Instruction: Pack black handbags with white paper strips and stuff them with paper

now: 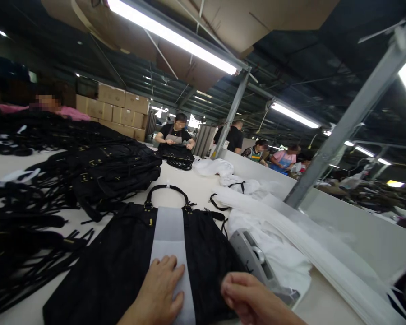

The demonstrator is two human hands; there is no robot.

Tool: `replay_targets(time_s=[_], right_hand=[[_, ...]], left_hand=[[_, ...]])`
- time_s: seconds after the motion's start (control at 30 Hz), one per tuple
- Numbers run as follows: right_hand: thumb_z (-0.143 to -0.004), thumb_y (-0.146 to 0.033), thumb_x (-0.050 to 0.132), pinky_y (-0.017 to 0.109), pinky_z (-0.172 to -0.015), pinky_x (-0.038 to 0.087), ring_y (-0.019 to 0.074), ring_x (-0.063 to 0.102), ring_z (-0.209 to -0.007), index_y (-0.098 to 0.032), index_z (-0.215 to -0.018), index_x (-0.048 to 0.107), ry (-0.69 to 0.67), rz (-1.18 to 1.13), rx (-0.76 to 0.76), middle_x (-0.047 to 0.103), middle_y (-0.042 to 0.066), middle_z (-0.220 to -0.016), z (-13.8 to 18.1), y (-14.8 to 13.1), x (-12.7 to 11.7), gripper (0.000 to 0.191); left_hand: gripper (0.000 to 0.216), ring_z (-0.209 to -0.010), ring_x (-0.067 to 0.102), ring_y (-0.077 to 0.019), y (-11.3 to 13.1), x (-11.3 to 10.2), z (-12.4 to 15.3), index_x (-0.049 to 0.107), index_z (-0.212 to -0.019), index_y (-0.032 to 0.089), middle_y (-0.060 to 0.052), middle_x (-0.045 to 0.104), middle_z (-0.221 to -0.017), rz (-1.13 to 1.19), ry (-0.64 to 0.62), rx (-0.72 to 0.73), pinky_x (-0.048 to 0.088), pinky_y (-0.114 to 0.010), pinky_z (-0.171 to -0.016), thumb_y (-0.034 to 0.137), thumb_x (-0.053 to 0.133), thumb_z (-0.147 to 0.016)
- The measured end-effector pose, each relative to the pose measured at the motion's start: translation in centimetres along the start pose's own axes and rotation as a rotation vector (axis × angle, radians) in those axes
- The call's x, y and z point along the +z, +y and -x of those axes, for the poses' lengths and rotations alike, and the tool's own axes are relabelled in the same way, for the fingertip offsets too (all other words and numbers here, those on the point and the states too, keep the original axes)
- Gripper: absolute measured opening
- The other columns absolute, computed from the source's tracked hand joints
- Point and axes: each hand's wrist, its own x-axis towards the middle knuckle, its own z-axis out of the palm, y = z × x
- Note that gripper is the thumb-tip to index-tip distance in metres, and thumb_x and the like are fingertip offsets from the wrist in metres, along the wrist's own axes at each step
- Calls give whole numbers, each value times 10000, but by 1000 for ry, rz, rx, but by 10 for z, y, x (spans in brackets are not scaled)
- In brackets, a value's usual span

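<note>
A black handbag (122, 257) lies flat on the white table (189, 180) right in front of me, handle pointing away. A white strip of wrapping (171, 239) runs down its middle. My left hand (160, 289) rests flat on the strip, fingers stretched out. My right hand (246, 298) is at the bag's right edge with fingers curled together, pinching the black fabric. A grey tool (253, 257) lies just beyond my right hand.
Piles of black bags (111, 167) and loose straps (20, 230) cover the table's left. White wrapping sheets (274, 225) are heaped at the right by a low white wall (341, 221) and slanted metal post (352, 113). Other people work farther down; cardboard boxes (118, 108) are stacked behind.
</note>
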Motion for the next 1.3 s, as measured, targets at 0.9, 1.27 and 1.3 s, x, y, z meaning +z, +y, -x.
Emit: replay_targets(time_s=[0.9,1.27,1.3], right_hand=[[-729,-366,556,245,-518,334,102,427,-543,-186,-684,586,262,386,-359,574,-11,-658,-198,-4,36,189],[-763,-259,571,307,-691,399,167,503,-654,-228,-766,455,480,605,-554,482,-39,-642,-215,10,26,120],[-781,-266,557,301,-678,407,161,504,-642,-227,-778,458,454,607,-544,476,-45,-636,-216,9,24,107]], left_hand=[[644,-1412,270,-397,-9,13,-27,467,-1389,160,-196,264,-1564,73,-167,-4,234,-569,-1140,469,574,-834],[568,-1397,294,-416,5,-4,-29,498,-1342,105,-276,232,-1543,16,-236,-22,273,-580,-1105,386,587,-857],[567,-1396,296,-413,5,-3,-28,498,-1342,103,-276,230,-1544,19,-232,-24,267,-575,-1111,384,588,-858]])
